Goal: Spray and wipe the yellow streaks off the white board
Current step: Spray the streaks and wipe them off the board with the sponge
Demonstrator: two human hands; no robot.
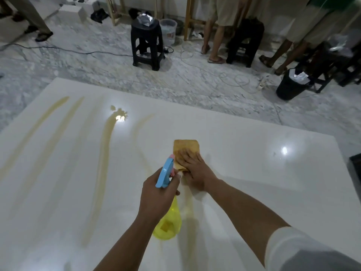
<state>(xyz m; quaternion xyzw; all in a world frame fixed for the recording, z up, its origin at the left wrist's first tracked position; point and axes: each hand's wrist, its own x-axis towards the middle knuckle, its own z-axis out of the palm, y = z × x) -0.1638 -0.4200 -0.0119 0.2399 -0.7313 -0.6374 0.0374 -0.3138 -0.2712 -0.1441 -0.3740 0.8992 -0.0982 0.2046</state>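
A large glossy white board (254, 163) fills the lower view. Several long yellow streaks (103, 157) run down its left and middle. My left hand (156, 198) grips a spray bottle (168, 222) with a yellow body and a blue and pink trigger head, held just above the board, nozzle pointing away from me. My right hand (195, 169) lies flat, fingers spread, pressing a yellow cloth (185, 148) onto the board near the middle streak. The cloth's near part is hidden under my palm.
Beyond the board's far edge lies marble floor with cables (214, 75). A black stool (147, 44) and a clear bucket (168, 30) stand at the back, a black bin (291, 85) at the right. People's legs (214, 36) stand along the back. A dark object (356, 169) sits at the board's right edge.
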